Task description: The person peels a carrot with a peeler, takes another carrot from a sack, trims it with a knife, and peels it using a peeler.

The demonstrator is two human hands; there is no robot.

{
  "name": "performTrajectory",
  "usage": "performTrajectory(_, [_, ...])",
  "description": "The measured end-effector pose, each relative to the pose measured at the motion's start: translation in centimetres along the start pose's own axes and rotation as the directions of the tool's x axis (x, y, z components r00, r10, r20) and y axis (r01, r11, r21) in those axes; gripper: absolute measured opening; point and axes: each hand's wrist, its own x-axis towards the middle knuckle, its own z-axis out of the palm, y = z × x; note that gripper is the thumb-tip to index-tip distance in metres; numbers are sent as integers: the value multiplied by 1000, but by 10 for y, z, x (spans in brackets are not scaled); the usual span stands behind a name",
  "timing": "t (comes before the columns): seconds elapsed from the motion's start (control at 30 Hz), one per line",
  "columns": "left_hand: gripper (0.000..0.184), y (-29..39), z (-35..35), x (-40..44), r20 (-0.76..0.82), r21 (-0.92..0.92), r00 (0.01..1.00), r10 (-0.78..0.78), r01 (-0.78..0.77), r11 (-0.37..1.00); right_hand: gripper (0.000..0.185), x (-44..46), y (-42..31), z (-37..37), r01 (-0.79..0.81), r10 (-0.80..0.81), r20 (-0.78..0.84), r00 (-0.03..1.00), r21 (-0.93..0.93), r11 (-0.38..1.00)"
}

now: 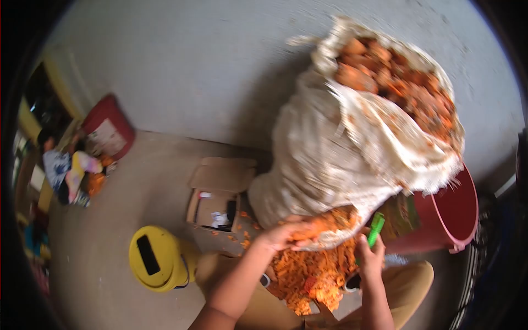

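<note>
My left hand (287,232) is closed around an orange root vegetable (313,229), in front of a low opening in a big white woven sack (324,148). More orange roots (342,218) show in that opening. In my right hand (372,254) is a green-handled tool (376,228), its handle pointing up; its working end is hidden. Below and between my hands lies a heap of orange peelings (311,275), between my legs. Large orange roots (379,71) fill the sack's top mouth.
A pink bucket (448,214) stands right of the sack. To the left are an open cardboard box (214,206) with small items and a lidded yellow bucket (179,258) bearing a dark phone (148,254). Another person (69,168) sits far left beside a red sack (111,129).
</note>
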Motion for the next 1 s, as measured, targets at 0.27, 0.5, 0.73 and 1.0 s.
performTrajectory(0.27, [44, -11, -5, 1, 42, -26, 997, 59, -58, 998, 9, 19, 3, 18, 16, -22, 26, 999, 212, 977])
performTrajectory(0.5, [38, -11, -11, -4, 30, 18, 995, 95, -96, 995, 10, 22, 7, 29, 32, -43, 50, 998, 199, 979])
performTrajectory(0.73, [36, -15, -14, -9, 8, 24, 992, 126, -126, 992, 9, 21, 11, 37, 38, -50, 63, 997, 175, 984])
performTrajectory(1.0, [36, -12, -21, -21, -11, -41, 997, 70, -71, 997, 21, 12, 0, 42, -33, 27, 59, 998, 115, 993])
